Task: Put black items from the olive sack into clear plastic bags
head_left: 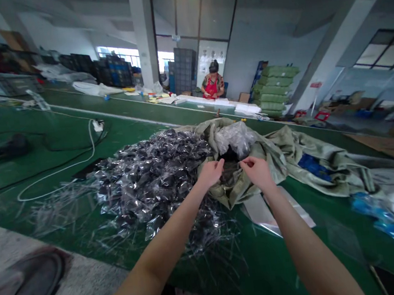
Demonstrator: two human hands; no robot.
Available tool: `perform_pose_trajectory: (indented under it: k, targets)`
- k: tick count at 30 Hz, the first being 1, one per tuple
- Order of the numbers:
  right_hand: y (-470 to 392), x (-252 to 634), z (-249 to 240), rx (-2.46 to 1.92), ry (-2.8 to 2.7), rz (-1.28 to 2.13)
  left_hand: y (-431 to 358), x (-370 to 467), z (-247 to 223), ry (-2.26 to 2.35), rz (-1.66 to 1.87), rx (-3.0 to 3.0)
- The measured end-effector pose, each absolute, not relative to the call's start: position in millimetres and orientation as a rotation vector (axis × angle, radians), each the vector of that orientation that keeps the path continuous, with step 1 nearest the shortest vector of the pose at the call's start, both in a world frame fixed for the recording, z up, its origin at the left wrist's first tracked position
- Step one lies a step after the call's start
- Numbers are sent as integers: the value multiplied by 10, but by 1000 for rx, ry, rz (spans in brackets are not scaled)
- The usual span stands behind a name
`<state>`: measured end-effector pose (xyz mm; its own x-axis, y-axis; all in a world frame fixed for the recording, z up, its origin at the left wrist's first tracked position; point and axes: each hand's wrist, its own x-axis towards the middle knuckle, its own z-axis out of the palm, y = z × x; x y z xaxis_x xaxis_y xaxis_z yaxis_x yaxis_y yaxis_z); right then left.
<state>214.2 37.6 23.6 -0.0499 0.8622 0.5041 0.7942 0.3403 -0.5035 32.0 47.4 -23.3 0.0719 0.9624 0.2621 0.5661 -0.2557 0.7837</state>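
My left hand (212, 172) is closed in a pinch at the left side of the mouth of a grey-green woven sack (275, 151). Across from it, my right hand (257, 171) also pinches with thumb and forefinger. What the fingertips hold is too small and blurred to name. Between the hands the sack's inside looks dark, and crumpled clear plastic (236, 137) bulges out behind them. Left of the sack lies a big heap of small dark items in clear plastic wrappers (157, 170). Flat white-and-clear sheets (260, 211) lie under my right forearm.
Thin clear strips (62, 206) and a white cable (55, 172) lie on the green table (116, 118). Another sack with blue contents (313, 167) and blue plastic packets (383, 217) are at right. Across the table, a person in a red apron (212, 87) works near stacked green bundles (275, 87).
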Motion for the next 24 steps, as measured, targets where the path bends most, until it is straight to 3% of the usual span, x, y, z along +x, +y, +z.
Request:
perform_pose_trajectory:
  k: [5, 12, 16, 20, 24]
  targets:
    - [210, 2093, 411, -1395, -1985, 99, 319, 77, -418, 1207, 1125, 1951]
    - [121, 2152, 557, -1364, -2022, 340, 249, 201, -531, 724, 1142, 1842]
    - [163, 2233, 502, -1332, -1899, 467, 210, 276, -531, 821, 1155, 1796]
    - [243, 2329, 219, -1305, -1536, 846, 232, 326, -585, 1065, 1193, 1869]
    - [206, 2350, -206, -1263, -1374, 835, 301, 337, -683, 1173, 1247, 1860]
